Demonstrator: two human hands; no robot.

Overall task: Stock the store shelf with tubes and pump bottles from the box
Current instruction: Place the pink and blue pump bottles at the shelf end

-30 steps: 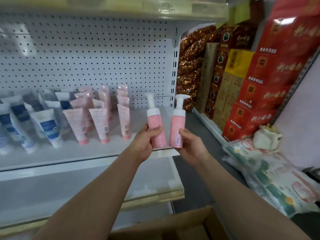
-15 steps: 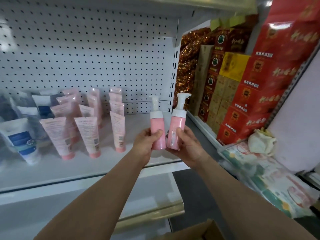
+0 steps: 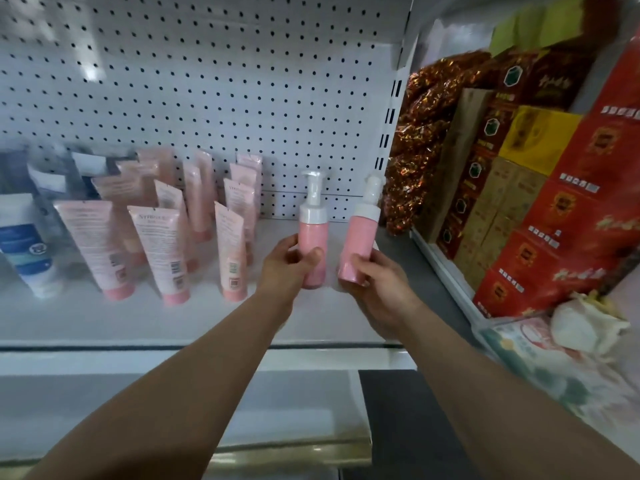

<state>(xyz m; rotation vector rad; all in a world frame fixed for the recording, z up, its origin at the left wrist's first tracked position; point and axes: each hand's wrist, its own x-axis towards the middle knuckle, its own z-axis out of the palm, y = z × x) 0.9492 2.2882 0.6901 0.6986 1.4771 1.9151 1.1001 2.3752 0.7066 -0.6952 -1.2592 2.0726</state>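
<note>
two pink plastic pump bottles with white pump heads are held over the white metal shelf (image 3: 114, 323), which serves as the landmark below. your left hand (image 3: 287, 268) is closed round the lower body of the left pump bottle (image 3: 313, 244), thumb across its front; the bottle stands upright above the shelf's right part. your right hand (image 3: 377, 289) is closed round the base of the right pump bottle (image 3: 360, 244), which tilts its head to the right, near the shelf's right end. whether either base touches the shelf surface cannot be told. the two bottles are just beside each other, apart. on the shelf, left of both hands, pink plastic tubes (image 3: 159, 251) stand cap-down in rows; further left stand white and blue tubes (image 3: 26, 244), blurred. behind the shelf rises a white perforated back panel (image 3: 207, 81). beyond the shelf's right end, red cardboard cartons (image 3: 568, 237) are stacked.
</note>
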